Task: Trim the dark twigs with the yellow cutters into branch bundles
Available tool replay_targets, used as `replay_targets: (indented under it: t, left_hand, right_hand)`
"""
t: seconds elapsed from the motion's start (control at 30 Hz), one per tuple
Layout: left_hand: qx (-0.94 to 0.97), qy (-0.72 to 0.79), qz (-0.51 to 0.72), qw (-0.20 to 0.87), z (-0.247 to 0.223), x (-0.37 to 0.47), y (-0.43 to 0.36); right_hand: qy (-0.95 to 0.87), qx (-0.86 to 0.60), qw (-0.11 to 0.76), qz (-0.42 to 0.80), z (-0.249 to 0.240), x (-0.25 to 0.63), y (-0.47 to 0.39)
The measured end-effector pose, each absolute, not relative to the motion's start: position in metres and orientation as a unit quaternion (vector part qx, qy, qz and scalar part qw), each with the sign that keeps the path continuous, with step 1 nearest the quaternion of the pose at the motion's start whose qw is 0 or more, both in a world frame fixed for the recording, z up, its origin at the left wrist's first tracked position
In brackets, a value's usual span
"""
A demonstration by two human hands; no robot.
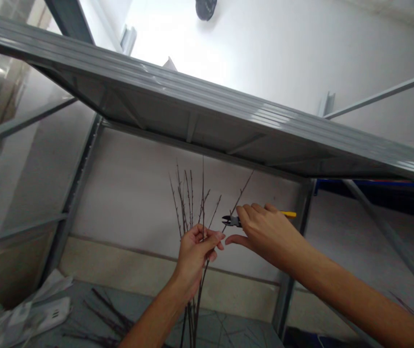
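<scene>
Step in hand looks like trimming: left hand point(196, 249) is wrapped round a bunch of thin dark twigs point(192, 203), held upright, fingers closed on the stems abt mid-length. Right hand point(265, 229) is closed round small side cutters point(233, 221), yellow handle tip poking out past the knuckles on the far side, thumb hanging free underneath. Cutter nose sits just right of the left hand's fingertips, up against one twig that slants off to the upper right; jaws look near-closed on or beside it (too small to tell if they're actually biting).

Next move, as a guess: needs the slanting twig seated square in the jaws, bunch kept steady w/ the left hand, then a firm squeeze.

Materials: twigs are wiry, brown-black, knobbly w/ tiny buds, tips fanning out above the left hand, stems running down below the wrist. More loose twigs point(109, 314) lie on the grey shelf surface point(229, 333) below both forearms. Above the hands, a grey painted steel shelf point(207, 116), smooth, ribbed edge, glossy. Crumpled white plastic wrap point(40, 309) lies well left of the left forearm. Wall behind is matt white.
</scene>
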State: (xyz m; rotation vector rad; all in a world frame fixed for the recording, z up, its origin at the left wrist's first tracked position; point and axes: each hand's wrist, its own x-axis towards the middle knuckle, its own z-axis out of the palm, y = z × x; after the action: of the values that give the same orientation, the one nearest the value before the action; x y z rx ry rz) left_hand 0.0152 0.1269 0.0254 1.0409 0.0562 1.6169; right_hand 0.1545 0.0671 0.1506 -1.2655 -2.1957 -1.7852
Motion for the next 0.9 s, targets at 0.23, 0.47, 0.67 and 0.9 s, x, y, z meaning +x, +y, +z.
replay_targets:
  t: [0.23, 0.47, 0.67, 0.9]
  left_hand:
    - [0.435, 0.001, 0.683, 0.587, 0.024, 0.015, 0.123]
    - [0.425, 0.008, 0.687, 0.589, 0.024, 0.013, 0.122]
    - [0.408, -0.002, 0.683, 0.606, 0.022, 0.014, 0.126]
    - [0.391, -0.010, 0.669, 0.632, 0.017, 0.009, 0.135]
  right_hand:
    - [-0.703, -0.405, 0.030, -0.584, 0.142, 0.156, 0.065]
    - [-0.716, -0.413, 0.029, -0.563, 0.130, 0.160, 0.075]
    - [-0.749, -0.456, 0.037, -0.480, 0.117, 0.156, 0.082]
    - [-0.778, -0.503, 0.193, -0.323, 0.110, 0.152, 0.087]
